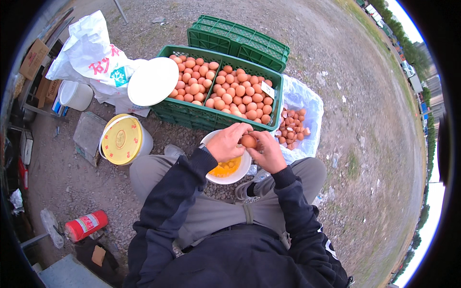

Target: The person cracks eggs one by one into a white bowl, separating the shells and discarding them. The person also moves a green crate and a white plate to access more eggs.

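A brown egg [248, 141] is held above a white bucket [246, 166] that stands between my knees. The fingers of my right hand [267, 151] close around the egg. My left hand [229, 142] is at the egg's left side, fingers bent; whether it also grips something is hidden. Yellow yolks and liquid egg [226, 168] lie inside the bucket. Just beyond, many whole brown eggs [240, 90] fill both halves of a green plastic crate [180, 111]. To the right, broken eggshells [292, 124] lie in a container lined with a clear plastic bag [310, 104].
A second green crate [237, 39] is behind the full one. Left are a white round lid [153, 82], a white sack [90, 46], a yellow-lidded bucket [121, 139] and a smaller white bucket [76, 96]. A red fire extinguisher [86, 225] lies on the gravel at lower left.
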### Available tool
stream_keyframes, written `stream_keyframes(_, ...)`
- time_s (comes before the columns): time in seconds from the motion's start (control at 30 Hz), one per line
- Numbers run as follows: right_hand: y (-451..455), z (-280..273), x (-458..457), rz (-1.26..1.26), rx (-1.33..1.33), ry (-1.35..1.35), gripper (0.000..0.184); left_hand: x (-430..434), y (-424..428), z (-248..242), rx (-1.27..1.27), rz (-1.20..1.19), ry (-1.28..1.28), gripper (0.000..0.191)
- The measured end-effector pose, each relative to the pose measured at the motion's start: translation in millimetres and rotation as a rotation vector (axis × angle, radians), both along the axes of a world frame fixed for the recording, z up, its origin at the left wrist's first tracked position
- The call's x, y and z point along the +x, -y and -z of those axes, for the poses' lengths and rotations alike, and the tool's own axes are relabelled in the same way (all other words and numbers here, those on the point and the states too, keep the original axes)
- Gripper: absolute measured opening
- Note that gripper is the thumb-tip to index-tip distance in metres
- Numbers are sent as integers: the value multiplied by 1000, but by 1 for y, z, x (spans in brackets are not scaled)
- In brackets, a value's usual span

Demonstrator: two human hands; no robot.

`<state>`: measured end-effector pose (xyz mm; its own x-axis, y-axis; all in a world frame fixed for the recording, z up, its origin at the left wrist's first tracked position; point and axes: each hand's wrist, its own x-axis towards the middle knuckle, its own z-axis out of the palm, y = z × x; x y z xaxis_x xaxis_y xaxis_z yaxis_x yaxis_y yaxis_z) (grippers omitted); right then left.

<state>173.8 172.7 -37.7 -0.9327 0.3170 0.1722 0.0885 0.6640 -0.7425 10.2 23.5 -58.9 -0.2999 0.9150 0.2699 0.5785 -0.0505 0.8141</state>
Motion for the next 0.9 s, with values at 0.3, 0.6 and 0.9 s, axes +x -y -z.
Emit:
stream_keyframes(0.3,-157,42,-32,466,393,197,49,6,7,28,-426,-48,-189,51)
stream_keyframes(0.6,-172,151,-206,192,501,530,41,9,0,17,-649,41,-151,46)
stream_keyframes(0.9,-176,146,-217,294,440,531,45,1,-2,14,-637,27,-148,45)
